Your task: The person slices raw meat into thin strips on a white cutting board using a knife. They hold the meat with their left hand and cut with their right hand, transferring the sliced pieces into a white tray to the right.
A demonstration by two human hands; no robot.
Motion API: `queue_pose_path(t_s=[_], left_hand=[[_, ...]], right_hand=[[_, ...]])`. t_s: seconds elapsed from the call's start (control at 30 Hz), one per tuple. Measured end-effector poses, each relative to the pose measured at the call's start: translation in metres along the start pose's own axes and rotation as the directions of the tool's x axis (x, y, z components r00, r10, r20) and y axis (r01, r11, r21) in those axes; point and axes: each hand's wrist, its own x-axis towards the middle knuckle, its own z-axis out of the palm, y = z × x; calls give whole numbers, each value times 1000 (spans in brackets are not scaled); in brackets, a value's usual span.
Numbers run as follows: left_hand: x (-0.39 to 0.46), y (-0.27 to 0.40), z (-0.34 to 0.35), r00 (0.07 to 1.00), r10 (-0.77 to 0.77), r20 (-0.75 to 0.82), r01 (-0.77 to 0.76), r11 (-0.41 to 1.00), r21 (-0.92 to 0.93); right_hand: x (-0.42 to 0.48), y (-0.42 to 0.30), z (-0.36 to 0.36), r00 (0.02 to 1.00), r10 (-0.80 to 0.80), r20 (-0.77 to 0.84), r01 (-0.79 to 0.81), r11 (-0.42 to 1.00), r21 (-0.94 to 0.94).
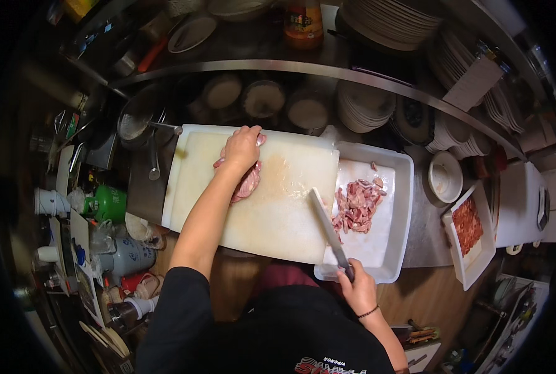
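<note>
My left hand (pixel 243 148) rests over a piece of raw meat (pixel 248 185) on the left half of a white cutting board (pixel 268 224). Part of the meat is hidden under the palm and forearm. In my right hand (pixel 360 286) is the dark handle of a kitchen knife (pixel 327 222). Its long blade points away from me, over the board's right edge. A white plastic tub (pixel 402 201) sits against that edge, partly under the board. Cut pieces of raw meat (pixel 360 203) lie heaped inside it, and a small scrap lies apart near its far side.
A second white tray (pixel 488 233) with reddish meat (pixel 467 226) stands at the right, near a white bowl (pixel 445 176). Behind the board are several filled containers (pixel 263 99) and stacked bowls (pixel 366 105) under a metal-edged shelf (pixel 278 66). A pan (pixel 135 121) stands at the left.
</note>
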Motion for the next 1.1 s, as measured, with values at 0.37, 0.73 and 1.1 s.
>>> queue_pose_path(t_s=[0.37,0.73,1.1], left_hand=[[-57,62,-19,962,12,272,241,432,-869],[-151,120,16,940,310,144,-235,892,-387],[-144,122,-12,838,410,361,-242,871,-428]], right_hand=[[-7,16,-19,981,158,-116,-126,962,240],[-5,19,-23,987,143,-75,-120,961,248],[-7,24,-17,985,157,-68,-137,960,243]])
